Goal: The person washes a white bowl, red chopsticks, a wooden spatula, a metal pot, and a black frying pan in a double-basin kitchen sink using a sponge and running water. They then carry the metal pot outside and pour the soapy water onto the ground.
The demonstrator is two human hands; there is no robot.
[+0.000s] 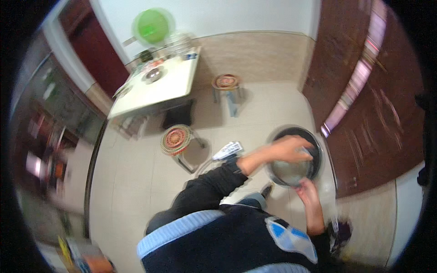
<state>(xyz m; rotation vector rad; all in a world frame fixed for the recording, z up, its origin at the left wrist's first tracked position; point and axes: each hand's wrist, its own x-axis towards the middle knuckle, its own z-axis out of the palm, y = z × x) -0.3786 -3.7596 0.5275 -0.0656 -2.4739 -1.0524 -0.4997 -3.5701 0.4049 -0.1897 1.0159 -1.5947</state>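
A round dark pot or basin [318, 160] is in front of me at the right, with a pale, greyish area [289, 171] inside it, blurred by motion. My left hand [291, 149] reaches across its top from the left, with the fingers curled. Near those fingertips is a small pale, shiny patch, too smeared to name. At the near side, my right hand [307, 190] pinches the pot's rim, thumb and fingers closed on it.
A white power strip [228, 149] with a cable lies on the tiled floor. Two stools with woven round seats [176, 139] [226, 82] stand ahead. A cream table [159, 88] with a metal bowl [153, 75] is far left; a brown door [364, 104] stands right.
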